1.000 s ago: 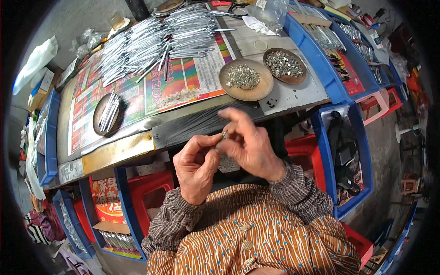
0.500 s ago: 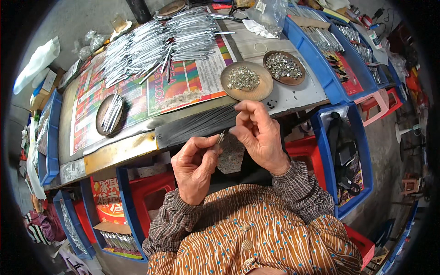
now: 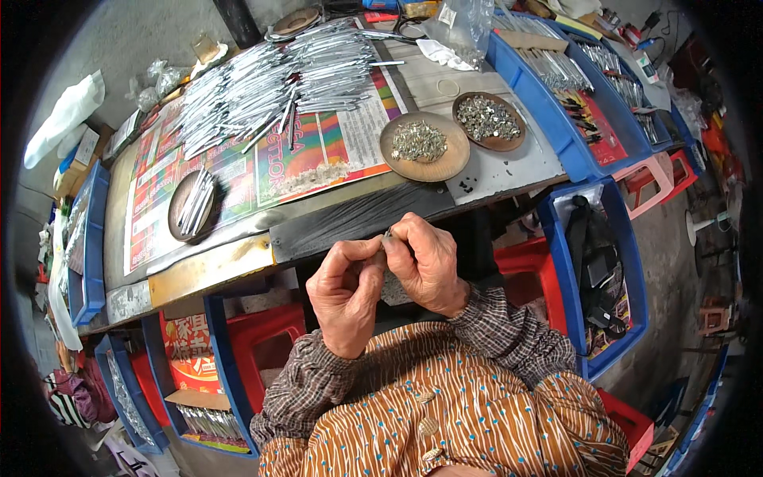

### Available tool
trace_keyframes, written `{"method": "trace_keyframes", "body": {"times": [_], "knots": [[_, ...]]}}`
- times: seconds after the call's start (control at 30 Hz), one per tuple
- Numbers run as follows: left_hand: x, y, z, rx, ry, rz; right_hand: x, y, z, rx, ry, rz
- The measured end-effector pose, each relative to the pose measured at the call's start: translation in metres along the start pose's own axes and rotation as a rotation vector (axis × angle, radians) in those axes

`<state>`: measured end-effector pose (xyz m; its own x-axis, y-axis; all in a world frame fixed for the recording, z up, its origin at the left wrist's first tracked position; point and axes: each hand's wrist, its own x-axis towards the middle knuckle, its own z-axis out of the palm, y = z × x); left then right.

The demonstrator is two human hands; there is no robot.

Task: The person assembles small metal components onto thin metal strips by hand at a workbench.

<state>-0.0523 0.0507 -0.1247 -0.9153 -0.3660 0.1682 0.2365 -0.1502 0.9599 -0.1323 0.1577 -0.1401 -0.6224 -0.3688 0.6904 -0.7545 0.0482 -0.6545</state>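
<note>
My left hand (image 3: 346, 296) and my right hand (image 3: 425, 262) meet at their fingertips in front of my body, just off the bench's near edge. The left thumb and forefinger pinch a small metal piece (image 3: 387, 235), mostly hidden now. Right thumb and forefinger close on its upper end; whether they hold a separate part is hidden. Beyond my hands, a round wooden dish (image 3: 433, 168) holds small shiny metal parts, and a darker dish (image 3: 501, 144) beside it holds more. Several slim silver rods lie in an oval dish (image 3: 180, 226) to the left.
A large heap of silver rods (image 3: 262, 87) covers the far part of the bench on printed sheets. Blue trays (image 3: 548, 119) of rods stand at the right. A blue bin (image 3: 636, 294) with dark items sits lower right, near a red stool (image 3: 532, 274). More bins stand below left.
My right hand has come down and left, from apart with curled fingers to touching the left fingertips at the small metal piece. The left hand has barely moved.
</note>
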Motion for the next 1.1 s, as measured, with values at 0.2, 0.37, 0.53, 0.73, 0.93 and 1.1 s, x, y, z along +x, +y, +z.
{"method": "trace_keyframes", "body": {"times": [0.2, 0.37, 0.53, 0.73, 0.93, 1.1], "knots": [[0.004, -0.007, -0.003, 0.066, 0.022, 0.092, 0.002, 0.003, 0.001, -0.027, -0.018, 0.007], [0.014, 0.019, -0.019, 0.624, -0.026, 0.235, 0.010, 0.009, -0.017, -0.026, -0.010, -0.002], [0.025, 0.021, -0.057, 1.135, -0.052, 0.474, 0.011, 0.020, -0.030, -0.001, 0.018, 0.107], [0.030, 0.022, -0.060, 1.220, -0.135, 0.463, 0.014, 0.024, -0.031, 0.011, 0.001, 0.076], [0.057, 0.004, -0.026, 1.218, -0.274, 0.546, 0.015, 0.022, -0.028, 0.007, 0.002, 0.064], [0.064, -0.010, -0.012, 1.249, -0.267, 0.580, 0.013, 0.020, -0.025, -0.065, -0.019, 0.064]]}}
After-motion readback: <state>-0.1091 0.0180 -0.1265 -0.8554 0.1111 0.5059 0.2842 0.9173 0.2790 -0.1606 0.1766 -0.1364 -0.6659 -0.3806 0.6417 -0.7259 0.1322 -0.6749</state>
